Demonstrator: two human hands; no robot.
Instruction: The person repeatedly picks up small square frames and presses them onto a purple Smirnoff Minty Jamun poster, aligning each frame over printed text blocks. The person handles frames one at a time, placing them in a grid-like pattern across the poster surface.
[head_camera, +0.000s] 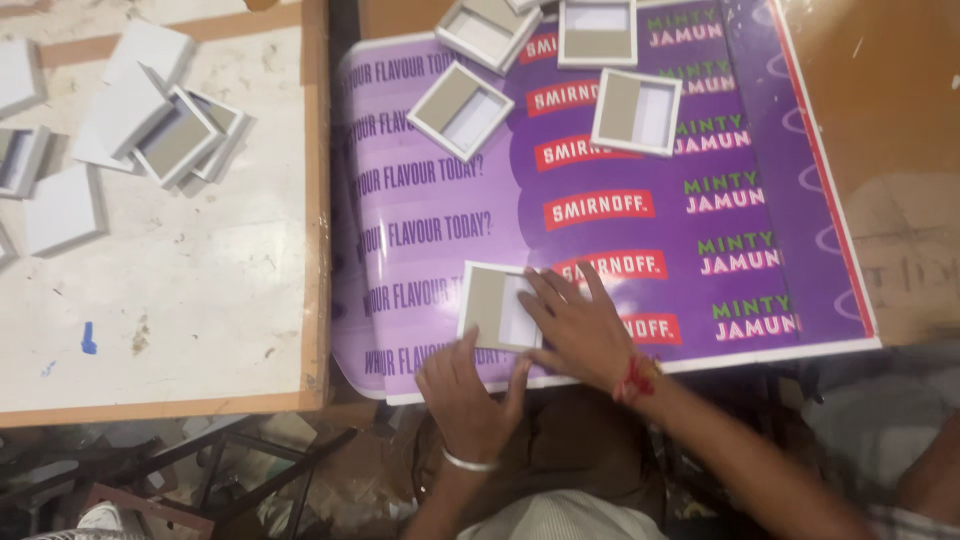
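Observation:
A small square box tray (497, 304), white-rimmed with a grey-brown and white inside, lies near the front edge of a purple printed sheet (600, 230). My right hand (582, 325), with a red thread at the wrist, lies flat against the tray's right side, fingers spread over it. My left hand (468, 392), wearing a silver bangle, touches the tray's lower edge with fingers and thumb apart. Neither hand lifts the tray.
Three more open box trays (460, 110) (636, 110) (596, 32) lie on the far part of the sheet. A white worktable (200, 280) with a wooden rim at left carries several white lids and trays (180, 135). Brown board (890, 130) lies at right.

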